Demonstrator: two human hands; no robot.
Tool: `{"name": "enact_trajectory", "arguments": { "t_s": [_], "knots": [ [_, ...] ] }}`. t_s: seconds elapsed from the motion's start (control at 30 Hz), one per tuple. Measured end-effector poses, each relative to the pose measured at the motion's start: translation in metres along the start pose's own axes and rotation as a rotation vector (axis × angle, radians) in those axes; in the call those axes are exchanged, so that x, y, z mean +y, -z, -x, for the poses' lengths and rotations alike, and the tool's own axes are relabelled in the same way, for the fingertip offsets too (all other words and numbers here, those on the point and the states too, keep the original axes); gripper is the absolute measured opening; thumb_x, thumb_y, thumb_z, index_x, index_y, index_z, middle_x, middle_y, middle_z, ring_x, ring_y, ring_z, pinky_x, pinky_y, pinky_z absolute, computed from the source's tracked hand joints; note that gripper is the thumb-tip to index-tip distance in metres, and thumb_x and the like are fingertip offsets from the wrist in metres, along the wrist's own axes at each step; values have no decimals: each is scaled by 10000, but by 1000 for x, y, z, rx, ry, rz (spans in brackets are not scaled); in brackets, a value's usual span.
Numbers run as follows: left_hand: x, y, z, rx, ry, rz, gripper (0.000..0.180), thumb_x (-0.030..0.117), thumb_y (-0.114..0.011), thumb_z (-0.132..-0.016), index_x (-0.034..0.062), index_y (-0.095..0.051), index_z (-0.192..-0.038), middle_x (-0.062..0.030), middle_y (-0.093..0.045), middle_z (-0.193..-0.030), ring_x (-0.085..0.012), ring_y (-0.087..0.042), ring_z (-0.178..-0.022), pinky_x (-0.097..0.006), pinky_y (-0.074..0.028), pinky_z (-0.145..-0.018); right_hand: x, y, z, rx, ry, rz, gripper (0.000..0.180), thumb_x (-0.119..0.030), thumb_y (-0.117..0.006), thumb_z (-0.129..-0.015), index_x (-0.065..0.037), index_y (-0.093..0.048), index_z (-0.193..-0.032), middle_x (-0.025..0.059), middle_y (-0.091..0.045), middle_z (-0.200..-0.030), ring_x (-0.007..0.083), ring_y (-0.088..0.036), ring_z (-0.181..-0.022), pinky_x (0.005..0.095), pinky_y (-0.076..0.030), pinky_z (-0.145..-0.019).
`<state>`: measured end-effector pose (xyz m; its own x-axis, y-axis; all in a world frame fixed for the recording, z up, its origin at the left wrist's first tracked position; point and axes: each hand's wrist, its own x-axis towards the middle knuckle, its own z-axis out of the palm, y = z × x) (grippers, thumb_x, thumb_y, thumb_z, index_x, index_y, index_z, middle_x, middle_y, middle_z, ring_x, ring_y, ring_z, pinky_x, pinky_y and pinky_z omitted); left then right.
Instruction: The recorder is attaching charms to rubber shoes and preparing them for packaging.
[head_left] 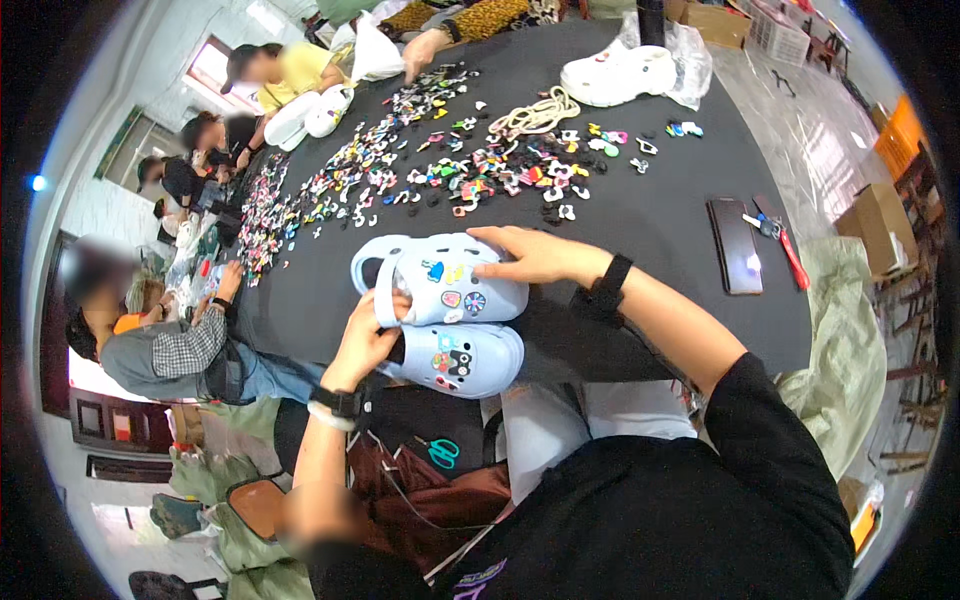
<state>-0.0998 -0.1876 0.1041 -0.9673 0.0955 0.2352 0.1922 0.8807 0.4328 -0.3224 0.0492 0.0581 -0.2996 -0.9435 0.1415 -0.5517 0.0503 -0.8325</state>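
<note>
Two light blue clogs lie side by side at the near edge of the black table, toes pointing right. The far clog [420,270] carries several small shoe charms on its upper. Charms also dot the near clog [480,365], among them a dark game-controller shape. My left hand [368,335] is closed on the far clog by its heel strap, its fingers reaching into the foot opening and partly hidden. Over the toe of that clog lies my right hand [535,256], thumb and fingers gripping it from the right side.
Loose colourful charms [500,170] spread across the table [640,270]. Beyond them are a cord coil [535,110] and a white clog [618,76]. A phone [735,247] and a red-handled tool [793,260] lie at right. Other people work along the left side; another person's hand [425,50] reaches in at the far end.
</note>
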Motion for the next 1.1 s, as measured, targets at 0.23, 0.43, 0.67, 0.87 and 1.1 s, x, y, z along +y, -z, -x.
{"name": "enact_trajectory", "arguments": {
  "t_s": [0.23, 0.43, 0.67, 0.87, 1.1],
  "knots": [
    [-39, -3, -14, 107, 27, 60, 389, -104, -580, -658, 33, -638, -1017, -144, -526, -1263, -341, -451, -1227, -402, -341, -1069, -24, -12, 4, 61, -220, 247, 903, -692, -527, -815, -5, -418, -1391, 287, -608, -1117, 392, -604, -1049, 425, -471, -922],
    [-45, -6, -34, 306, 227, -72, 626, 58, -784, -623, 78, -561, -1207, -132, -522, -1202, -311, -511, -1132, -390, -397, -988, 3, -12, 2, 199, -138, 428, 709, -593, -451, -916, 19, -578, -1250, 221, -636, -1143, 380, -582, -1095, 409, -441, -963],
    [-50, -12, -7, 221, 409, -3, 126, 86, -751, -685, 38, -700, -789, -59, -666, -774, -213, -616, -833, -346, -475, -774, 7, -10, 9, 73, -330, -5, 677, -548, -500, -916, 43, -571, -1239, 253, -600, -1201, 352, -573, -1132, 392, -424, -981],
    [-51, -15, 14, 112, 429, 142, 197, 234, -599, -909, 100, -716, -992, -99, -669, -1150, -241, -553, -1186, -453, -266, -1064, -8, -18, 18, -6, -351, 1, 654, -514, -541, -909, 59, -560, -1226, 256, -589, -1203, 348, -568, -1132, 381, -425, -979],
    [-7, -30, 23, 349, 417, 178, 333, 220, -453, -989, 47, -607, -1228, -149, -481, -1404, -311, -353, -1367, -431, -169, -1153, -6, -30, 36, 0, -284, 101, 658, -454, -500, -952, 85, -445, -1325, 272, -551, -1200, 368, -547, -1131, 393, -418, -982]
  ]
}}
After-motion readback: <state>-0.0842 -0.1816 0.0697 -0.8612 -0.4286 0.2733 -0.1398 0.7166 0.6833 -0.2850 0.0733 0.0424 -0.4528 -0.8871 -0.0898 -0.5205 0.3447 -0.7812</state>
